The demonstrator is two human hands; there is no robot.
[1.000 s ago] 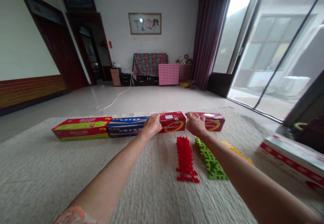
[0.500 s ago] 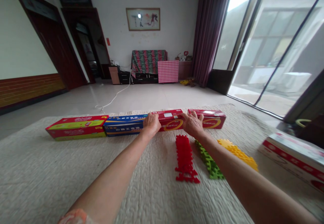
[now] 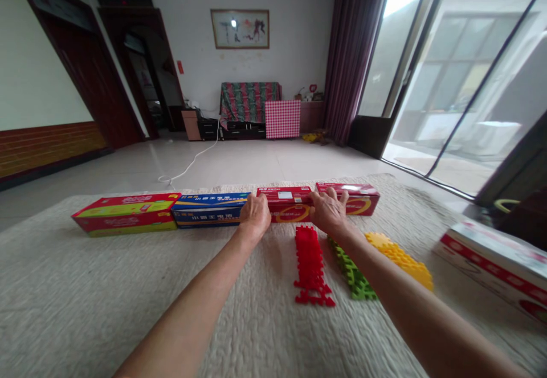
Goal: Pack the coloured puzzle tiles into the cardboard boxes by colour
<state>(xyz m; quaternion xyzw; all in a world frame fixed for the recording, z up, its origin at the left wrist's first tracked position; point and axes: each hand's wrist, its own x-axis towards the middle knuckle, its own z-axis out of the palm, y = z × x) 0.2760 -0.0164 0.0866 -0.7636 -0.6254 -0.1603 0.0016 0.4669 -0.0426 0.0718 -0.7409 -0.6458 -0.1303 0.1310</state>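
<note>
The left hand and right hand grip opposite ends of a red box — fingers curled over its edges, likely to keep it lined up beside the blue box.

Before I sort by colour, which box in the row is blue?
The second box from the left; the other three boxes all show red.

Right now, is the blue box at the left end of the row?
No, the red-and-lime box takes the left end, with the blue box just right of it.
</note>
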